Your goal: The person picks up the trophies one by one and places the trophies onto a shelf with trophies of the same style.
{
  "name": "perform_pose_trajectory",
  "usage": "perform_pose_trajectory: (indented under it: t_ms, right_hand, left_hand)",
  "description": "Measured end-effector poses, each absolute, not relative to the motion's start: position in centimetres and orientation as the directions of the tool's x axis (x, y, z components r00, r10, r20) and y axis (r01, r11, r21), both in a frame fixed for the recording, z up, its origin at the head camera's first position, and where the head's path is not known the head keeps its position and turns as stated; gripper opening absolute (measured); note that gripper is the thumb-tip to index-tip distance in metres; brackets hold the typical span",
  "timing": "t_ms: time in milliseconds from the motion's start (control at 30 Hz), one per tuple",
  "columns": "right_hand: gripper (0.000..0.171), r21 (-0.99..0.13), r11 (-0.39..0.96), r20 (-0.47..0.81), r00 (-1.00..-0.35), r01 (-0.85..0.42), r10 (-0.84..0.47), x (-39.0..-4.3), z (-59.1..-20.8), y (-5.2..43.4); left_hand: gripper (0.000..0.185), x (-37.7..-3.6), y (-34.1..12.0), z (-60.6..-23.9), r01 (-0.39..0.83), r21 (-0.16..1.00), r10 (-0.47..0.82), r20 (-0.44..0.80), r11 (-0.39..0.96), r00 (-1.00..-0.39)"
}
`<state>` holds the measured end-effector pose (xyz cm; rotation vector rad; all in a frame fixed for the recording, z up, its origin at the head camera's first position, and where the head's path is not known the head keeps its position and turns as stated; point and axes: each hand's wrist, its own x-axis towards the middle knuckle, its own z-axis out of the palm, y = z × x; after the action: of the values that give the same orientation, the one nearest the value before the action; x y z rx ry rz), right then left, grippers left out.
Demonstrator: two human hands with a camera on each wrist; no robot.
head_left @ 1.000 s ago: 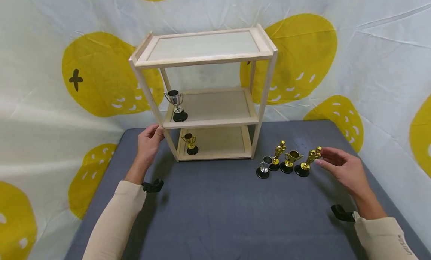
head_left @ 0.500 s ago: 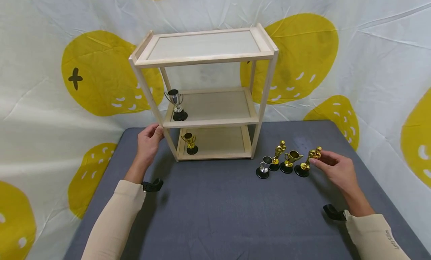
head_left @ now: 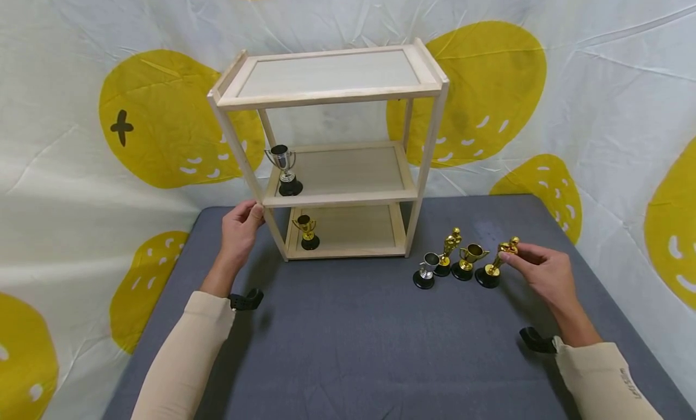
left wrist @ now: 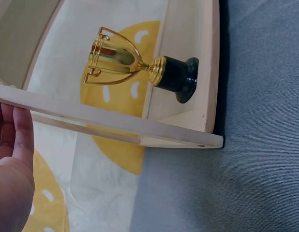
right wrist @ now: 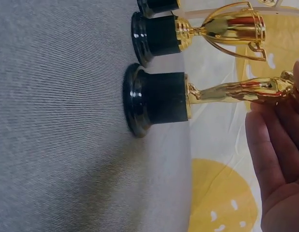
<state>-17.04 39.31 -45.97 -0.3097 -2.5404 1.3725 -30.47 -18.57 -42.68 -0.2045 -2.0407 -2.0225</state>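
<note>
My right hand (head_left: 544, 275) pinches the upper body of a gold statuette trophy (right wrist: 236, 92) between thumb and fingers. Its round black base stands upright on the grey cloth. On the other side, my left hand (head_left: 240, 226) grips the front left post of a wooden three-tier shelf (head_left: 339, 198), just below the middle tier. To the statuette's left stand a gold cup trophy (head_left: 470, 260), a second gold statuette (head_left: 450, 248) and a small silver cup trophy (head_left: 428, 268), close together. A larger silver cup (head_left: 284, 166) stands on the middle tier, a small gold cup (left wrist: 125, 60) on the bottom one.
The grey cloth-covered table (head_left: 348, 335) runs under everything. Behind it hangs a white fabric backdrop (head_left: 337, 15) with yellow fruit prints. The shelf's right front post (head_left: 427, 166) rises between the interior tiers and the group of trophies.
My right hand has moved left onto the gold statuette, its thumb and fingers now pinching the figure. The left hand stays on the shelf post, and the trophies have hardly moved.
</note>
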Motion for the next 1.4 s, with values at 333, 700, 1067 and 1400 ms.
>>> perform_pose_trajectory:
  t_ms: [333, 700, 1067, 1400]
  right_hand:
    - [0.041, -0.838, 0.544, 0.156, -0.943, 0.032, 0.295, -17.4, -44.4, 39.4]
    - [0.02, -0.852, 0.523, 0.164, -0.952, -0.005, 0.259, -17.3, -41.3, 39.0]
    - [0.014, -0.856, 0.514, 0.203, -0.95, -0.053, 0.239, -17.1, -37.9, 38.0]
    - [0.013, -0.848, 0.516, 0.275, -0.933, -0.123, 0.23, -17.1, -35.7, 36.6]
  left_hand:
    - [0.031, -30.3, -18.4, -42.5, 0.29, 0.957, -0.088, 0.291, 0.021, -0.953]
    - [0.03, -30.2, -18.8, -42.7, 0.282, 0.959, -0.105, 0.284, 0.035, -0.953]
    - [0.032, -30.4, -18.6, -42.8, 0.287, 0.957, -0.089, 0.29, 0.039, -0.953]
    - [0.037, -30.4, -18.6, -42.6, 0.276, 0.96, -0.081, 0.279, 0.053, -0.957]
